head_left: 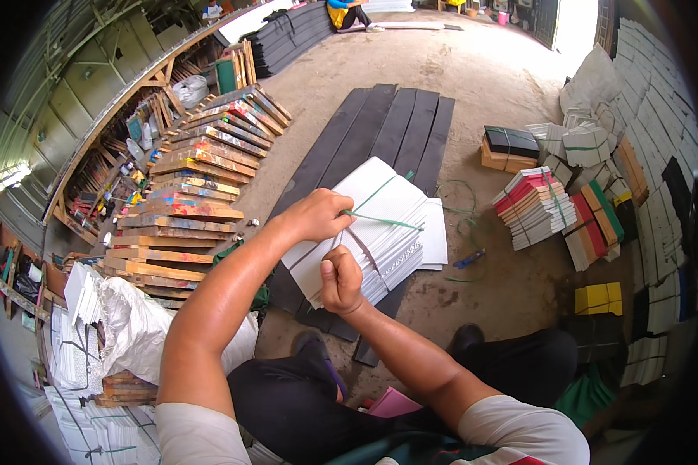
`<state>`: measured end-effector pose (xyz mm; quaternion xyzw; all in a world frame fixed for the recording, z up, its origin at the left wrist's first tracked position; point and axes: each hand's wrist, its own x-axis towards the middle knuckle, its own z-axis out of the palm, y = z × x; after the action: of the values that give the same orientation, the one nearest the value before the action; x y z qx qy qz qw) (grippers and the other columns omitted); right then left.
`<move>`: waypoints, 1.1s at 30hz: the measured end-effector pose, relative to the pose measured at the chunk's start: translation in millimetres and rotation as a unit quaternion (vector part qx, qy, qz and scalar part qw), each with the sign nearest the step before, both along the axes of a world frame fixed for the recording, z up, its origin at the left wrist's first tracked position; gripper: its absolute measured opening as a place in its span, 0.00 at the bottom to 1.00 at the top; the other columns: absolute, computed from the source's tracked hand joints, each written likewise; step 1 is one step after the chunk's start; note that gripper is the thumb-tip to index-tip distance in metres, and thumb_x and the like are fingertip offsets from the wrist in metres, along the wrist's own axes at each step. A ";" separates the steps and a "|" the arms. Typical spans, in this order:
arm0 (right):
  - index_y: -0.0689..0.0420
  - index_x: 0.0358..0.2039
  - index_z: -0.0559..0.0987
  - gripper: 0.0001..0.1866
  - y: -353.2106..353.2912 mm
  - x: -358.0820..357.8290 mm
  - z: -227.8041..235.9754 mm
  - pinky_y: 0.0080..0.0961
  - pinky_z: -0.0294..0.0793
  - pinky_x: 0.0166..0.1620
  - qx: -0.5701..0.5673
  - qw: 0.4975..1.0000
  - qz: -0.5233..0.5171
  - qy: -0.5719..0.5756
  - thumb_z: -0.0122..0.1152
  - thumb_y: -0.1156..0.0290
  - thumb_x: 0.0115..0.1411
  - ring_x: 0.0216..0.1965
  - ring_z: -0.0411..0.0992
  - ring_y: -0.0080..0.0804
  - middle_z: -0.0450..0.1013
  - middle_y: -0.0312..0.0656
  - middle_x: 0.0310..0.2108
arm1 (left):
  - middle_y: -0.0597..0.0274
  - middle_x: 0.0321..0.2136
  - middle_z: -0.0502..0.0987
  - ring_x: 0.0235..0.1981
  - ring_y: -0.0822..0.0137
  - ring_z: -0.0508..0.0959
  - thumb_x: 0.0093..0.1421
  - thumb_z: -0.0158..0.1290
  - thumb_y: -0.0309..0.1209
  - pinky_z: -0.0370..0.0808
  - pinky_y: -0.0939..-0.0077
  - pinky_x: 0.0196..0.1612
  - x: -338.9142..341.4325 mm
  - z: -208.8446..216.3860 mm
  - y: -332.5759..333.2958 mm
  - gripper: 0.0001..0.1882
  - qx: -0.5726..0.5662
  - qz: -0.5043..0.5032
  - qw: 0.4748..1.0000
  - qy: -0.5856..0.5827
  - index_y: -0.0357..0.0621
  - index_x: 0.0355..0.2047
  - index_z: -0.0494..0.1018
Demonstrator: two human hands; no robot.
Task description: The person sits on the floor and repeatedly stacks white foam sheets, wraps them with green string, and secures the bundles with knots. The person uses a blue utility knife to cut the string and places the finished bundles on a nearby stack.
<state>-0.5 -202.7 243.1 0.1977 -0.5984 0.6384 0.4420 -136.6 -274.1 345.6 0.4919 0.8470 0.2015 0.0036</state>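
Observation:
A thick bundle of white sheets (pixel 378 184) lies in front of me, with a green plastic strap (pixel 384 222) and a dark strap (pixel 367 253) across it. My left hand (pixel 323 215) is closed over the top of the bundle, and the green strap comes out from its fingers. Just nearer to me, my right hand (pixel 341 280) makes a fist with the thumb up, at the bundle's near side. A thin length of strap seems to run between the two hands; its end is hidden in the right fist. Loose white sheets (pixel 436 232) stick out at the bundle's right.
Dark grey boards (pixel 364 128) lie beneath the bundle. Loose green strap (pixel 464 221) and a blue tool (pixel 469 259) are on the floor to the right. Wooden frames (pixel 186 186) are stacked left. Tied bundles (pixel 533 205) stand right. A seated person (pixel 350 14) is far off.

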 end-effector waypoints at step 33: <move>0.58 0.36 0.81 0.16 105.6 -17.8 57.1 0.41 0.75 0.39 0.316 0.878 -0.193 -0.303 0.74 0.60 0.55 0.33 0.76 0.45 0.77 0.44 0.30 | 0.48 0.25 0.81 0.30 0.66 0.78 0.60 0.63 0.38 0.74 0.65 0.38 -30.3 -3.9 21.2 0.18 -0.034 0.042 0.975 -0.216 0.31 0.34 0.81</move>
<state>-18.3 -97.1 300.2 0.0044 -0.8994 0.3461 0.2672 -166.8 -252.9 341.7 0.4006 0.8524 0.2738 0.1950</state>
